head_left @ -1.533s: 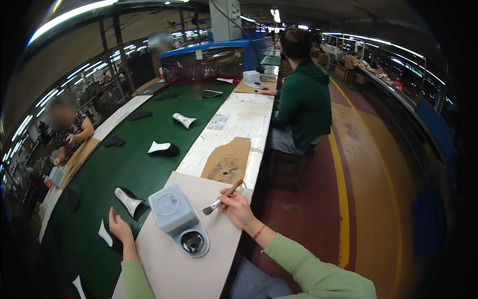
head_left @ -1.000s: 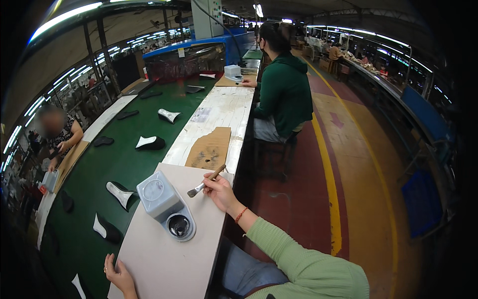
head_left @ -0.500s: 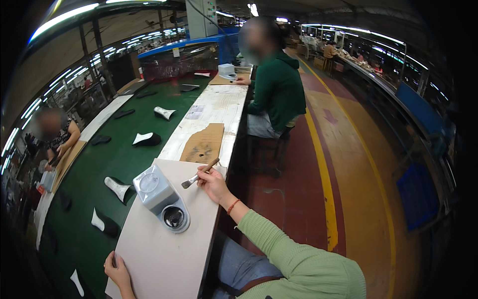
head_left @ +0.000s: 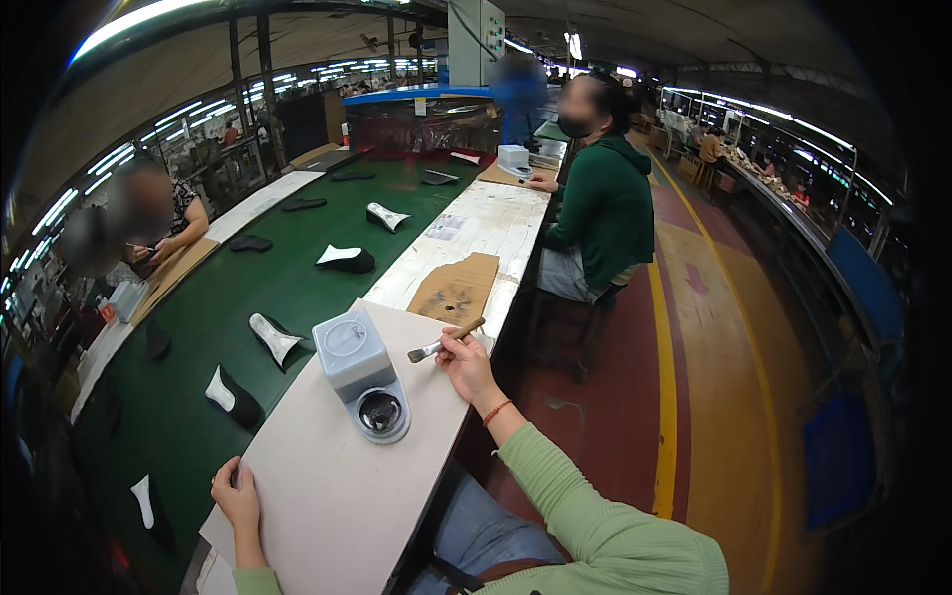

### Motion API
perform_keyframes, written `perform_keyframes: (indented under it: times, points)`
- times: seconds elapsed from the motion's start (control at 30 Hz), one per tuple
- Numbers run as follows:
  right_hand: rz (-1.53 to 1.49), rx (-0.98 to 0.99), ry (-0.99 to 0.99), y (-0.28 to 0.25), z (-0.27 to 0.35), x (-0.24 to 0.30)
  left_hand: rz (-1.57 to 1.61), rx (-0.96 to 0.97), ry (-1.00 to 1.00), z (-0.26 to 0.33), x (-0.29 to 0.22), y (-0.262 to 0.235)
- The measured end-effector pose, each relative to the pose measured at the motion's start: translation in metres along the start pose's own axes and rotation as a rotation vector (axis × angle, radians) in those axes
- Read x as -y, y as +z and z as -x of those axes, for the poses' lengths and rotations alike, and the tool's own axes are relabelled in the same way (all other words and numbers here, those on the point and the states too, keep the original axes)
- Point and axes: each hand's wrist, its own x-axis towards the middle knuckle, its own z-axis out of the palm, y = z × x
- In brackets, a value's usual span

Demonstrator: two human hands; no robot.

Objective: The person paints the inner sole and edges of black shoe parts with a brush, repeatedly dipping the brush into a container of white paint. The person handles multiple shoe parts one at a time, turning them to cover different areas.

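In my right hand, a flat brush with a wooden handle is pinched between fingers and thumb. Its dark bristles point left, above a pale board. To the brush's left stands a grey-white plastic dispenser whose round front cup holds something dark. My left hand rests by the board's left edge with loosely bent, parted fingers and nothing visible in it. Beyond that edge, black-and-white shoe parts lie on a green belt.
A torn brown cardboard piece lies on the white ledge past the board. Further along, a co-worker in a green top sits beside another dispenser. Other people work across the belt. Dark flat soles lie on its far side.
The whole view has swung, so the scene sits farther right and higher. My right hand still holds the brush over the board; my left hand stays by its edge.
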Motion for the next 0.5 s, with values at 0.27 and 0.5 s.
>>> perform_keyframes:
  times: [0.27, 0.5]
  points:
    - [0.004, 0.000, -0.009, 0.000, 0.000, 0.001, -0.053, -0.064, 0.207, -0.003, -0.063, -0.016]
    - [-0.016, 0.009, -0.020, -0.002, -0.004, -0.003, 0.471, 0.214, 0.989, 0.055, -0.204, -0.124]
